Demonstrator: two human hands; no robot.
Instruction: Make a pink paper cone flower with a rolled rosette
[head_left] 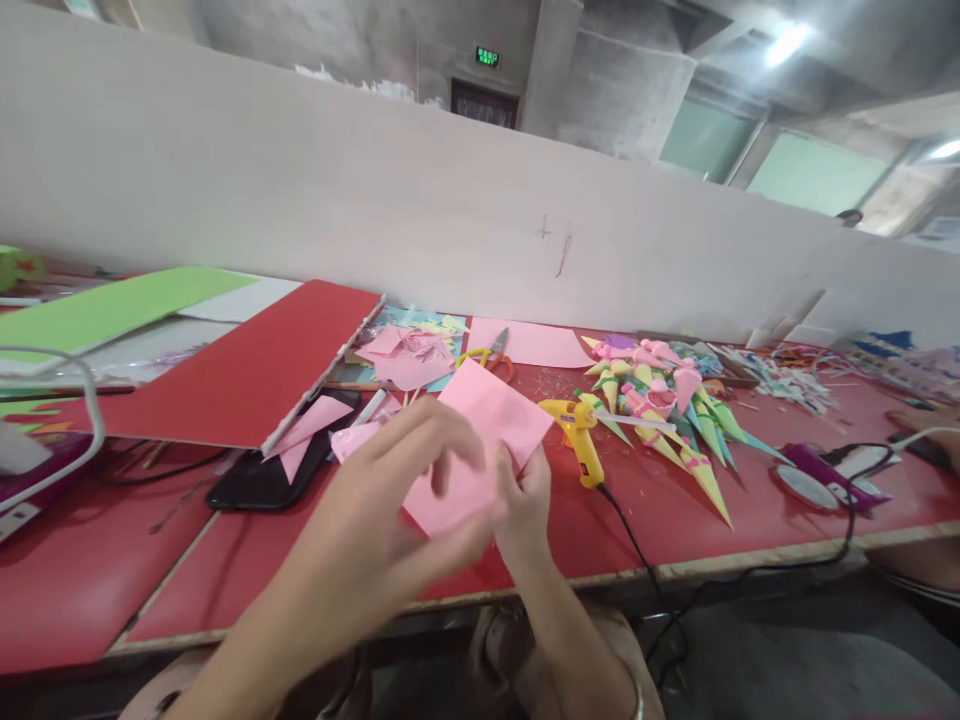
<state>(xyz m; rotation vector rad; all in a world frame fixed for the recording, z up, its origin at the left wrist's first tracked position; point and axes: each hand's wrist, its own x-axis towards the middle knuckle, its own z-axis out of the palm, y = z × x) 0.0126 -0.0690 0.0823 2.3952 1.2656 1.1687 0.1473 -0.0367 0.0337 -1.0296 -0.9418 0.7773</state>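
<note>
A square sheet of pink paper (480, 400) is held up above the red table, its corners tilted. My right hand (523, 500) pinches its lower right edge between thumb and fingers. In front of the sheet is my left hand (397, 490), slightly blurred, its thumb and curved fingers apart with nothing visible between them; it covers the sheet's left part. Just right of the paper lies a yellow hot glue gun (581, 440) with a glue stick in its back. Behind the sheet, scissors (496, 350) with yellow and orange handles are partly hidden.
Pink paper scraps (412, 355) lie behind my left hand. A black phone (262, 480) sits under a red board (255, 370). At right are several paper cones (705, 470), a purple object (832, 480) and a black cable (634, 535). Another person's arm (926, 425) shows at far right.
</note>
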